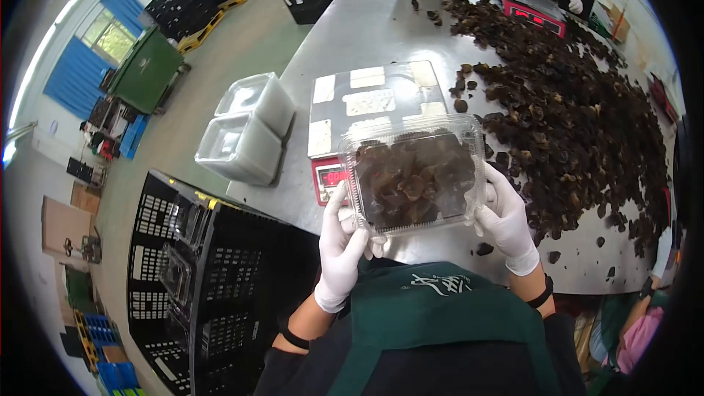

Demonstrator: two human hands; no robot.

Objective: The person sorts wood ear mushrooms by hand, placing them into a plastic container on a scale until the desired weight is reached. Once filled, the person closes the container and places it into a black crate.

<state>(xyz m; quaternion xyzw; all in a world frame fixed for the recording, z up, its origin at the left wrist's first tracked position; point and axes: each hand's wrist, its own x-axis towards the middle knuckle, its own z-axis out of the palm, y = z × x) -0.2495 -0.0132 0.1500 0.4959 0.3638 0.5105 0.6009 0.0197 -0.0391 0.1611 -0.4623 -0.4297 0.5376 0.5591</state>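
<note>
A clear plastic box (414,180) full of dark brown, wrinkled pieces is held up in front of me, its lid over the contents. My left hand (341,249), in a white glove, grips its left edge and lower left corner. On the right edge, my right hand (504,216), also gloved in white, has its fingers wrapped round the rim. Just behind the box lies a scale (374,99) with a silver platform and a red display, partly hidden by the box. A large heap of the same dark pieces (572,132) spreads over the metal table to the right.
Stacked clear containers (246,143) stand on the table's left side. Black crates (220,279) holding clear boxes are at lower left. Across the metal table (323,44), a person in white gloves is near another red scale (532,7). Another person's arm shows at lower right.
</note>
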